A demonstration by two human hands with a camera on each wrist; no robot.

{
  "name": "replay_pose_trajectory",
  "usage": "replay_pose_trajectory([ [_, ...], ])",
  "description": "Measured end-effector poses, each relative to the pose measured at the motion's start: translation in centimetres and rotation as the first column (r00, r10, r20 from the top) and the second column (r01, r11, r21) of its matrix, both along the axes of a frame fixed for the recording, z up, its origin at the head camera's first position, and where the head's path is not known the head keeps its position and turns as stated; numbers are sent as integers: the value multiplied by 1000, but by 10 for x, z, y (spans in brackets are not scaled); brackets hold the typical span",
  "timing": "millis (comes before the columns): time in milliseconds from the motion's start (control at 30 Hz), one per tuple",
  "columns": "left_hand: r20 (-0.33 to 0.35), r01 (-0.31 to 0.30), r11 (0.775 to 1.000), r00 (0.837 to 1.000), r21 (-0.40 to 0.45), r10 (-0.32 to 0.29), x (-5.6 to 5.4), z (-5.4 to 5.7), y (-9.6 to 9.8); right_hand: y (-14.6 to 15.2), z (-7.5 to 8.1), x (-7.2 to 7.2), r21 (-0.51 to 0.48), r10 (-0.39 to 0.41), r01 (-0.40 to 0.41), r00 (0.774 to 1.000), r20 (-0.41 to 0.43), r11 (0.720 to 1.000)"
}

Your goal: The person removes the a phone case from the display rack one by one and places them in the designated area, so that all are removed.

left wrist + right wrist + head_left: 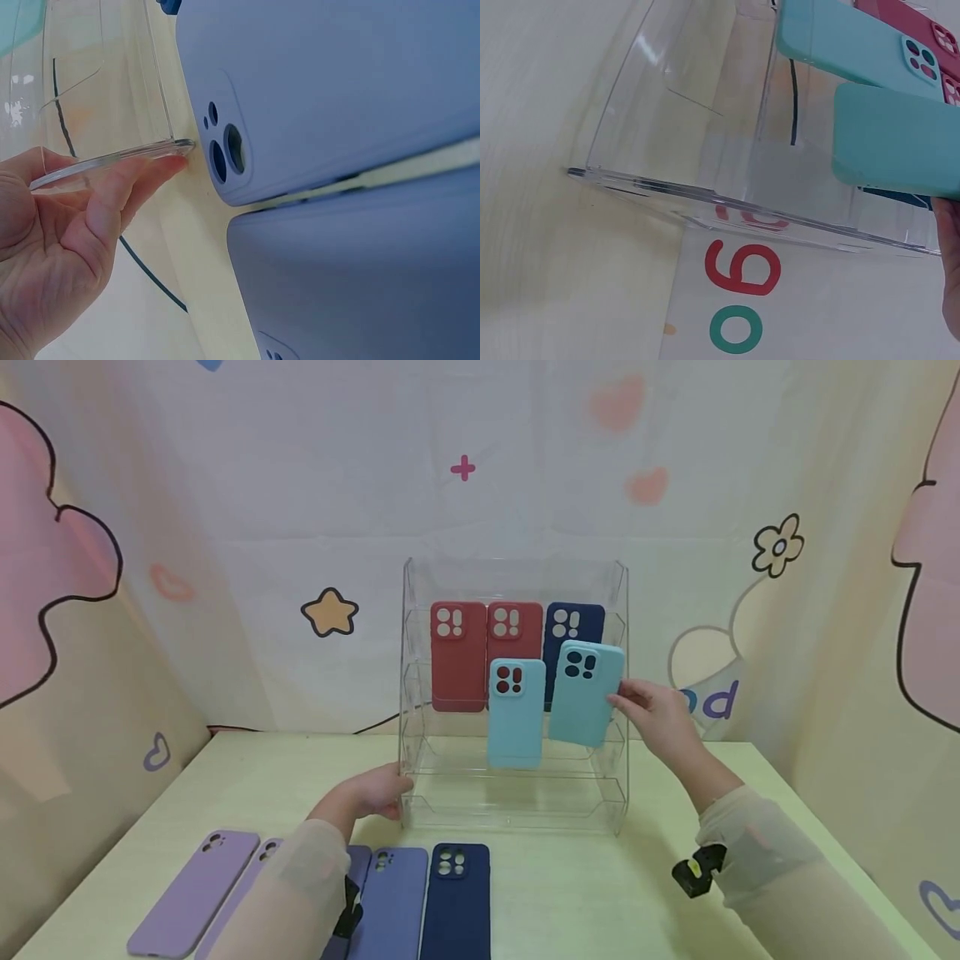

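Note:
A clear acrylic tiered rack (517, 818) stands on the table. My left hand (375, 789) grips the lower part of its left side panel, thumb and fingers on either face of it in the left wrist view. Near the rack's right side, my right hand (660, 714) pinches a light blue phone case (585, 702) by its right edge. This case tilts slightly and partly covers a navy phone case (594, 623) on the tier behind. To its left, another light blue phone case (516, 718) stands upright on a middle tier. Two red phone cases (459, 660) stand on the tier above.
In front of the rack a navy phone case (457, 910) lies on the table (570, 893). Several purple phone cases (195, 893) lie to its left, partly hidden by my left sleeve (281, 893). A printed cloth (525, 510) hangs behind the table.

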State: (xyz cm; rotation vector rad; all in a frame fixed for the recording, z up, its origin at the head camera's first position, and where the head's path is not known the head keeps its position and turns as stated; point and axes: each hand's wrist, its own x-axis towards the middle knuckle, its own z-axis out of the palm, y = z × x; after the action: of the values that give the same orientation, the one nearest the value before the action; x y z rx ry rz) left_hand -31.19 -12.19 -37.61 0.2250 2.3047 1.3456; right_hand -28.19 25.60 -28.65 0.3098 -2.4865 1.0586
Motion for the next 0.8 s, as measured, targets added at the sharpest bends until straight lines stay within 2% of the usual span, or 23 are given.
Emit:
replay_pose_trajectory([
  [167,-12,4,1000,1000,-24,-4,-1,0,2,3,9,6,-39,-13,14,1000,16,999],
  [400,-12,-13,999,1000,-44,12,-2,-1,2,6,14,14,-39,22,-21,1000,13,999],
  [700,-34,-7,998,999,-54,5,-1,0,1,11,0,29,35,42,-43,999,35,998],
  [800,-32,-11,999,999,-50,10,-1,0,1,14,-6,33,31,54,-55,997,55,998],
])
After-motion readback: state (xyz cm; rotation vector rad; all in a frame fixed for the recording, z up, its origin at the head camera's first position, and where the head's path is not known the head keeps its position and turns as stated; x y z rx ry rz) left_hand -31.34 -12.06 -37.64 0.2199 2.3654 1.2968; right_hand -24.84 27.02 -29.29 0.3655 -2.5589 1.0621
